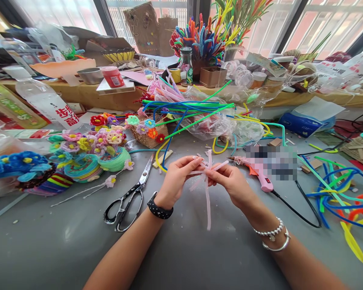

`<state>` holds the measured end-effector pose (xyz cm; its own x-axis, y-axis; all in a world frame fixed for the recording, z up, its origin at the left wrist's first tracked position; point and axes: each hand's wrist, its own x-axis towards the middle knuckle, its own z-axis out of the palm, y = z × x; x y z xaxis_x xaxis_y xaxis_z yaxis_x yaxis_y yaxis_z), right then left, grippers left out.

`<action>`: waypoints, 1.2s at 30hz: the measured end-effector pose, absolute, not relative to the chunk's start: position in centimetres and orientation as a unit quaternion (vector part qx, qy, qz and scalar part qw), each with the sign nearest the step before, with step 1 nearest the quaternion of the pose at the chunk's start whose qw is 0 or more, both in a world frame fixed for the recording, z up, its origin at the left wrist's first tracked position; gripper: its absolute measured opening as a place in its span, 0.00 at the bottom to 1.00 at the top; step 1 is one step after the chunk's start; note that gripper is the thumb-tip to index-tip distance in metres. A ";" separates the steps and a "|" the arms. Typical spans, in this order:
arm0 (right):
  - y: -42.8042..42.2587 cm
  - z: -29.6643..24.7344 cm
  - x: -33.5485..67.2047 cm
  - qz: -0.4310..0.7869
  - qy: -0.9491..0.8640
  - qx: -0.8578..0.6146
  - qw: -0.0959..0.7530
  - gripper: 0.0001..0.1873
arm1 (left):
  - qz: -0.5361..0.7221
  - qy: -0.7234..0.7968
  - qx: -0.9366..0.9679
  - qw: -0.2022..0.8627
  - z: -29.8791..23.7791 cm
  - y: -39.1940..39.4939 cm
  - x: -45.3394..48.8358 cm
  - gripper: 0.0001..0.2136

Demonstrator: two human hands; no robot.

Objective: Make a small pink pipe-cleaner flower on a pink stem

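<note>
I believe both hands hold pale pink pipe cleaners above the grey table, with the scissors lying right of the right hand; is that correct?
Not quite: in the head view the scissors lie left of the left hand, not right of the right hand. Both hands do hold the pale pink pipe cleaners above the grey table.

Pale pink pipe cleaners (207, 201), fuzzy, crossed in a bundle, pinched btwn my left hand (177, 179) & right hand (231, 183); one long stem hangs straight down.
</note>
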<state>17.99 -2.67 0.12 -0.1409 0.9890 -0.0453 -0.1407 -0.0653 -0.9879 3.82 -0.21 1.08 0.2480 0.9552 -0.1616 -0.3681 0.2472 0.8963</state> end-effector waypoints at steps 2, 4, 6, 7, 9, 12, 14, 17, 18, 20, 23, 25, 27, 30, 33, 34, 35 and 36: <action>-2.8 -0.1 17.6 0.582 -0.452 -0.440 0.513 0.08 | 0.472 0.377 0.341 0.720 0.8 -0.1 3.9 0.06; -2.8 -0.3 17.3 0.579 -0.427 -0.442 0.536 0.08 | 0.470 0.375 0.320 0.732 0.6 -0.1 3.9 0.06; -2.7 -0.5 17.2 0.570 -0.419 -0.449 0.546 0.08 | 0.477 0.372 0.331 0.724 0.5 0.0 3.9 0.07; -2.7 -0.5 17.3 0.562 -0.420 -0.454 0.548 0.08 | 0.478 0.370 0.346 0.718 0.5 0.0 3.9 0.08; -2.6 -0.4 17.6 0.543 -0.428 -0.461 0.556 0.08 | 0.471 0.372 0.389 0.699 0.7 0.0 3.8 0.12; -2.4 -0.3 18.1 0.514 -0.442 -0.460 0.574 0.07 | 0.454 0.391 0.468 0.650 0.8 -0.2 3.8 0.15; -2.3 -0.3 18.3 0.501 -0.448 -0.456 0.583 0.07 | 0.444 0.402 0.510 0.618 0.9 -0.3 3.8 0.12; -2.2 -0.3 18.4 0.496 -0.450 -0.453 0.589 0.07 | 0.420 0.410 0.547 0.597 0.9 -0.4 3.9 0.09; -2.2 -0.3 18.4 0.496 -0.449 -0.453 0.589 0.07 | 0.413 0.409 0.551 0.598 0.9 -0.4 4.0 0.09; -2.2 -0.2 18.3 0.498 -0.450 -0.451 0.588 0.07 | 0.401 0.399 0.549 0.616 0.8 -0.5 4.1 0.10; -2.4 -0.2 18.2 0.494 -0.448 -0.454 0.591 0.07 | 0.395 0.372 0.535 0.647 0.7 -0.7 4.3 0.12; -2.4 -0.1 18.2 0.496 -0.438 -0.459 0.593 0.07 | 0.396 0.362 0.524 0.661 0.8 -0.9 4.4 0.13; -2.5 0.0 18.3 0.509 -0.429 -0.463 0.586 0.08 | 0.394 0.359 0.519 0.669 0.9 -1.0 4.5 0.13; -2.7 0.4 18.5 0.539 -0.435 -0.461 0.554 0.08 | 0.386 0.343 0.524 0.677 1.1 -0.9 4.4 0.13; -2.8 0.7 18.6 0.561 -0.455 -0.454 0.521 0.08 | 0.398 0.339 0.509 0.684 1.1 -0.7 4.0 0.09; -2.8 0.7 18.6 0.569 -0.460 -0.450 0.512 0.08 | 0.405 0.340 0.500 0.686 1.1 -0.7 3.9 0.08; -2.8 0.7 18.5 0.576 -0.462 -0.447 0.505 0.08 | 0.409 0.342 0.493 0.687 1.0 -0.6 3.8 0.08; -2.8 0.7 18.5 0.582 -0.463 -0.445 0.499 0.08 | 0.414 0.343 0.487 0.688 0.9 -0.5 3.8 0.07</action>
